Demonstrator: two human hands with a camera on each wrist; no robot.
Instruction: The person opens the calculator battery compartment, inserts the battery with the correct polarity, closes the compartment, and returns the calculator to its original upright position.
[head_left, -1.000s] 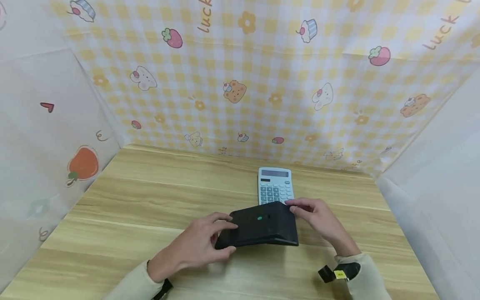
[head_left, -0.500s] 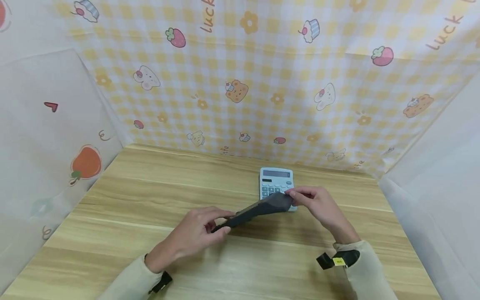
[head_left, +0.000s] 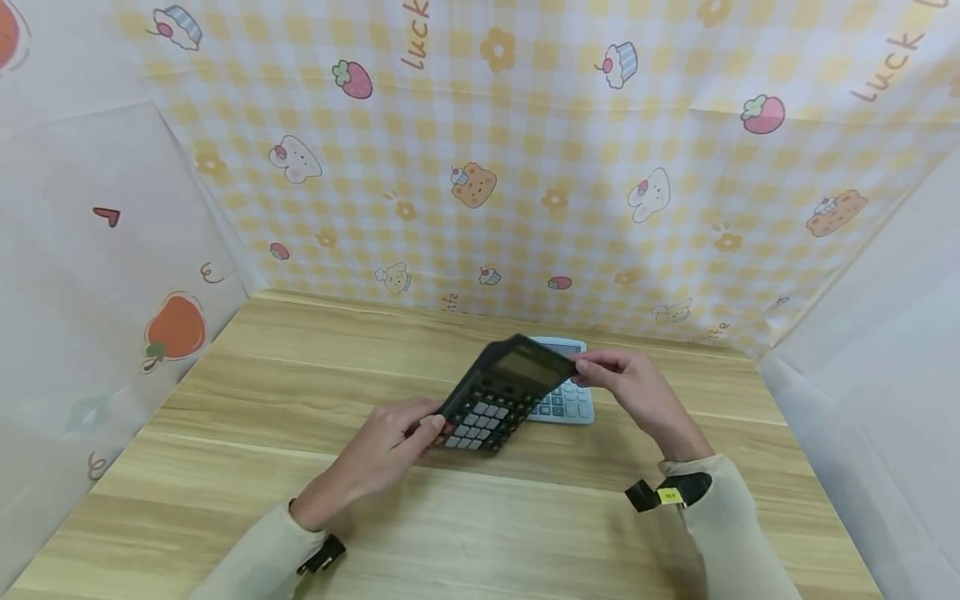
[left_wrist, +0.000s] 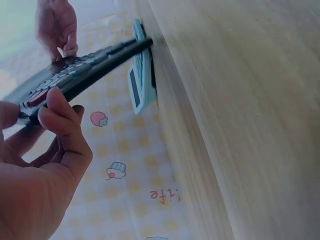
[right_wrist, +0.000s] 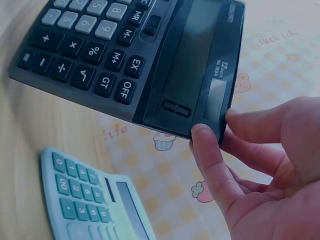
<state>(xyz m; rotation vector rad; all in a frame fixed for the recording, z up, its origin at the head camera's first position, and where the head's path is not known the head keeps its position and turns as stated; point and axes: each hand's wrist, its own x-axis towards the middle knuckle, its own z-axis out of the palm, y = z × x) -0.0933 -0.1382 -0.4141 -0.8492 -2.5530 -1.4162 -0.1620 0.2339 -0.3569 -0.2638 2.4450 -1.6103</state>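
A black calculator (head_left: 487,400) is held tilted above the table, keys and screen facing up toward the head camera. My left hand (head_left: 390,442) pinches its lower left end near the red keys, thumb on top. At the upper right corner, beside the screen, my right hand (head_left: 630,387) pinches it with thumb and fingertips. In the right wrist view the black calculator (right_wrist: 95,55) shows a 0 on its display. Behind and below it, a light blue calculator (head_left: 573,408) lies face up on the table, partly covered by the black one in the head view.
The wood-grain table (head_left: 300,367) ends at a yellow checked cloth (head_left: 420,167) hung along its back. White cloth hangs (head_left: 150,233) close the left and right sides. Each wrist wears a black strap (head_left: 686,490) with a small camera.
The black calculator has turned over from its back, past edge-on, to its key side. Both hands have risen a little away from me with it. The light blue calculator stays in place.
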